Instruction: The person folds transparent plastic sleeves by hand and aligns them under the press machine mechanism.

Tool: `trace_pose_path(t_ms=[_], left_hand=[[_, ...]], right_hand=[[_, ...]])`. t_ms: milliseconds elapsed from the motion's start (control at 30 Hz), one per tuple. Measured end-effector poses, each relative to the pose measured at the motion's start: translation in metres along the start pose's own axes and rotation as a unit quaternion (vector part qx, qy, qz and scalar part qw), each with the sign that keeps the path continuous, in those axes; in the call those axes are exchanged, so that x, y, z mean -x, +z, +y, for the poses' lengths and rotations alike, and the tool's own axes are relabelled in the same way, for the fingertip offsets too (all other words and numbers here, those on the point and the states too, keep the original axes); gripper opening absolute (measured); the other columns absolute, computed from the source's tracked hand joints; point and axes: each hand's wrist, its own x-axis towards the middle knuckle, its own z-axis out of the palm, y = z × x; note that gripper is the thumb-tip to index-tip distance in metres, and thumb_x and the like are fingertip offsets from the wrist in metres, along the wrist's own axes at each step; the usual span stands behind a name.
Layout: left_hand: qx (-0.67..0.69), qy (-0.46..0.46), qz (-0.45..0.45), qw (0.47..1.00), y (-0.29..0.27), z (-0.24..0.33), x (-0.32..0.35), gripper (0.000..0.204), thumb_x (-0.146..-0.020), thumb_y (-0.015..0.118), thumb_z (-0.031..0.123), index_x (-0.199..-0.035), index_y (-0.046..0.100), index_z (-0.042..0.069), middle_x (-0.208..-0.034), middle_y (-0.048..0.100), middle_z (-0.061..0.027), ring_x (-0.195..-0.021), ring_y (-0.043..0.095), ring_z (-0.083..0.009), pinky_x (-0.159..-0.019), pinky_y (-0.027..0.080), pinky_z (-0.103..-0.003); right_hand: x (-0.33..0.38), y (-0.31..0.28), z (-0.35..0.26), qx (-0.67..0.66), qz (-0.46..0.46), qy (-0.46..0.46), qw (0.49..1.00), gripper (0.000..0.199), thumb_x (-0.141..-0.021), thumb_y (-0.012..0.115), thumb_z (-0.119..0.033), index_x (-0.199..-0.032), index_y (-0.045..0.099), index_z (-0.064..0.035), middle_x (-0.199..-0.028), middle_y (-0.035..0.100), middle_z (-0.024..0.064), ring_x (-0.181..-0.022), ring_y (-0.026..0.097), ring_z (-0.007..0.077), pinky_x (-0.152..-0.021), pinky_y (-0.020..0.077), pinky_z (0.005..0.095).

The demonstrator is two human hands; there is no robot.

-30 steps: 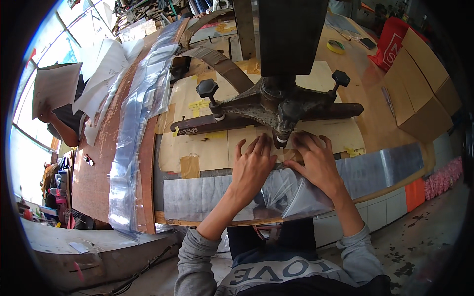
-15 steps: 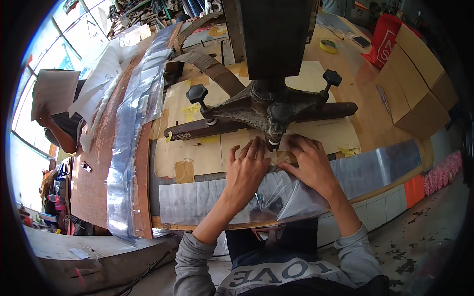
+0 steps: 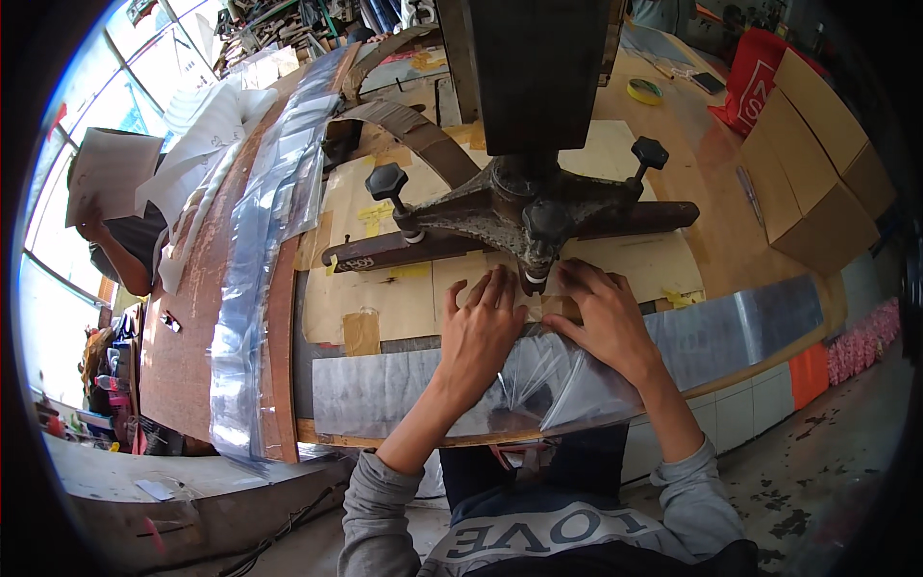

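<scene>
My left hand [image 3: 478, 332] lies with its fingers stretched forward and apart on the near edge of a cardboard-covered board [image 3: 385, 308]. My right hand [image 3: 608, 322] rests opposite it, fingers forward and thumb pointing toward the left hand. Between and under them bunches a strip of clear plastic film [image 3: 548, 370], creased toward its middle. Just ahead of my fingertips stands the white-tipped foot of a black press head [image 3: 524, 207], which carries a long dark metal bar across the board. Small details under my fingers are hidden.
At the right stand an open cardboard box [image 3: 817, 183] and a red bag [image 3: 755, 82]. A yellow tape roll [image 3: 644, 91] lies behind them. Long plastic sheets [image 3: 255, 250] cover the left table, where another person's hand [image 3: 93, 228] holds a pale sheet [image 3: 113, 173].
My hands keep nearly the same place at the film. The whole view has shifted slightly, and the other person's pale sheet at the left has tilted a little.
</scene>
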Motion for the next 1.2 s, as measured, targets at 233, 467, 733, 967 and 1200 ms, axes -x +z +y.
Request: trace_pose_path(t_ms=[233, 467, 733, 967, 1200], left_hand=[[-0.004, 0.007, 0.001, 1.000, 0.002, -0.004, -0.002, 0.038, -0.085, 0.052, 0.023, -0.114, 0.055, -0.001, -0.120, 0.055, -0.0153, -0.112, 0.054, -0.0203, -0.097, 0.033, -0.042], [0.019, 0.030, -0.005, 0.999, 0.010, -0.007, -0.001, 0.041, -0.086, 0.052, 0.019, -0.118, 0.050, -0.006, -0.124, 0.050, -0.0209, -0.116, 0.050, -0.0269, -0.099, 0.035, -0.041], [0.075, 0.030, 0.001, 0.997, 0.014, -0.010, -0.002, 0.040, -0.084, 0.051, 0.013, -0.117, 0.048, -0.009, -0.124, 0.047, -0.0273, -0.115, 0.049, -0.0364, -0.097, 0.040, -0.040], [0.036, 0.059, 0.011, 0.998, 0.013, -0.008, -0.006, 0.038, -0.081, 0.049, 0.010, -0.115, 0.050, -0.007, -0.124, 0.047, -0.0275, -0.113, 0.051, -0.0361, -0.096, 0.042, -0.040], [0.037, 0.031, 0.003, 0.999, 0.016, -0.008, -0.006, 0.039, -0.084, 0.050, 0.013, -0.116, 0.050, -0.008, -0.123, 0.049, -0.0254, -0.115, 0.051, -0.0331, -0.096, 0.041, -0.039]], right_hand=[[-0.005, 0.002, -0.001, 0.037, 0.009, -0.001, 0.999, 0.054, -0.071, 0.070, -0.034, -0.112, 0.057, -0.0016, -0.118, 0.052, 0.0084, -0.109, 0.050, 0.0216, -0.090, 0.0365, 0.0385], [-0.004, 0.005, 0.000, 0.070, 0.013, 0.012, 0.997, 0.054, -0.071, 0.070, -0.036, -0.113, 0.057, -0.0041, -0.117, 0.052, 0.0066, -0.114, 0.045, 0.0199, -0.090, 0.0355, 0.0409], [-0.005, 0.003, -0.005, 0.092, 0.018, 0.013, 0.996, 0.052, -0.071, 0.069, -0.037, -0.112, 0.060, -0.0054, -0.117, 0.055, 0.0003, -0.107, 0.045, 0.0183, -0.083, 0.0346, 0.0397], [-0.005, 0.005, 0.001, 0.096, 0.019, 0.014, 0.995, 0.053, -0.072, 0.068, -0.037, -0.114, 0.059, -0.0052, -0.118, 0.055, -0.0003, -0.103, 0.045, 0.0190, -0.079, 0.0343, 0.0386], [-0.005, 0.007, 0.000, 0.095, 0.017, 0.016, 0.995, 0.055, -0.073, 0.067, -0.038, -0.117, 0.057, -0.0052, -0.120, 0.054, -0.0002, -0.103, 0.045, 0.0189, -0.079, 0.0347, 0.0387]])
